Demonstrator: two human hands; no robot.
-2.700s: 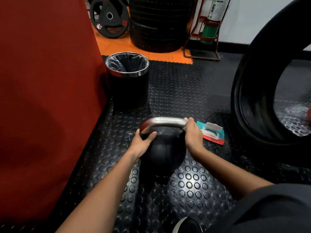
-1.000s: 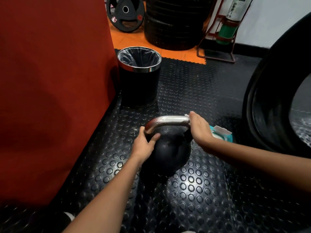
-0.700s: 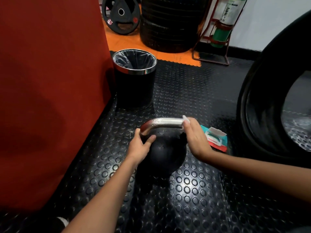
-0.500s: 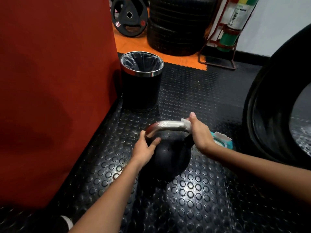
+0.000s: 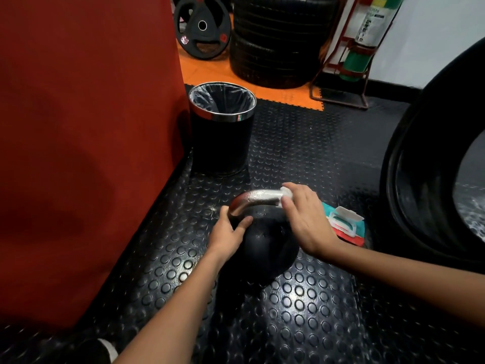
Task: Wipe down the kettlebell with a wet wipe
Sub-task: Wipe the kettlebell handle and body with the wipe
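A black kettlebell (image 5: 265, 248) with a shiny silver handle (image 5: 256, 198) stands on the studded black rubber floor. My left hand (image 5: 227, 236) grips its left side just under the bend of the handle, thumb across the front. My right hand (image 5: 305, 219) wraps a white wet wipe (image 5: 286, 193) around the right end of the handle; only a small edge of the wipe shows past my fingers.
A wet wipe pack (image 5: 343, 225), teal and red with its white lid up, lies right of the kettlebell. A lined black bin (image 5: 221, 127) stands behind, beside a red wall (image 5: 84, 140). A large tyre (image 5: 430, 166) rises on the right; stacked tyres (image 5: 278, 40) and a weight plate (image 5: 202, 26) stand at the back.
My right hand with the wipe has slid back and forth along the right part of the handle. My left hand has kept its grip on the kettlebell's left side.
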